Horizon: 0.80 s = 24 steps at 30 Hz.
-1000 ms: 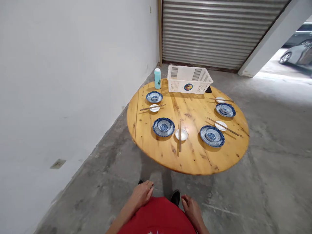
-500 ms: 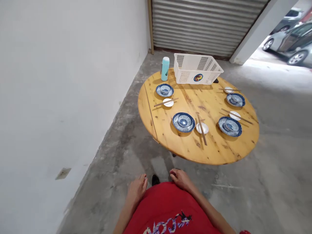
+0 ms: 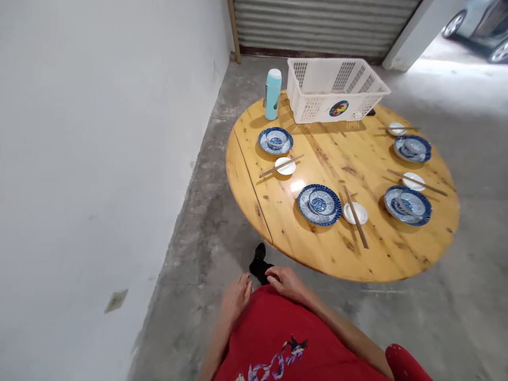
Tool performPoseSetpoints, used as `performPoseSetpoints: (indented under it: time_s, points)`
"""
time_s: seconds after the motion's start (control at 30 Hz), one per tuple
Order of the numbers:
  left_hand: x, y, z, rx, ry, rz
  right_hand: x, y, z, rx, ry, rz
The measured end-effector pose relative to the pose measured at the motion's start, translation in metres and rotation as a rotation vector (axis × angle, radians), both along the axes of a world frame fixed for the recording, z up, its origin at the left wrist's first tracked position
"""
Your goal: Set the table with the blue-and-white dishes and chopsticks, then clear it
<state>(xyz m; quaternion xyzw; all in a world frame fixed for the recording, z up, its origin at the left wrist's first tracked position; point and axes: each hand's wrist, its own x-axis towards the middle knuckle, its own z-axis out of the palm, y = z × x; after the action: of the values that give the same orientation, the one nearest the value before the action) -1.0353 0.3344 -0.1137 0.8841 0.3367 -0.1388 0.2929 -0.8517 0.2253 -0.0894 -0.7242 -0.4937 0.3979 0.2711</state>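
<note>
My left hand (image 3: 237,293) hangs in front of my red shirt, its fingers loosely bent and holding nothing. Beside it, my right hand (image 3: 286,281) is also bare, thumb apart from the fingers. Both are below the near edge of a round wooden table (image 3: 293,233), not touching it. Closest on the tabletop is a blue-patterned plate with a clear bowl (image 3: 318,204) on it. To its right, chopsticks (image 3: 354,214) rest across a small white dish (image 3: 360,212). Another patterned plate (image 3: 275,141) lies farther back left, near a white dish (image 3: 285,165) with chopsticks.
At the table's back stand a white plastic basket (image 3: 317,107) and a light-blue thermos (image 3: 273,95). Two more plate settings, including a patterned plate (image 3: 408,206), lie at the right. A white wall (image 3: 119,132) runs along the left; a metal shutter (image 3: 325,26) is behind.
The table and its dishes appear larger and closer as I move toward it. One black shoe has come forward under the table's near edge. Both hands stay low and hold nothing.
</note>
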Motion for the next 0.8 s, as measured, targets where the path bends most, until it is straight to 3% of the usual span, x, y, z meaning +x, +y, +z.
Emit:
performPoseSetpoints:
  time_s: [0.2, 0.37, 0.57, 0.8]
  points:
    - [0.014, 0.076, 0.025, 0.063, 0.023, 0.046, 0.022, 0.081, 0.007, 0.090, 0.145, -0.153]
    - [0.054, 0.122, 0.041, 0.104, -0.051, -0.012, 0.048, 0.114, 0.007, 0.080, 0.157, -0.284]
    - [0.097, 0.158, 0.048, 0.117, -0.161, -0.105, 0.070, 0.105, 0.003, 0.082, 0.108, -0.420]
    - [0.166, 0.210, 0.068, 0.193, -0.320, -0.135, 0.069, 0.067, -0.012, 0.041, 0.092, -0.754]
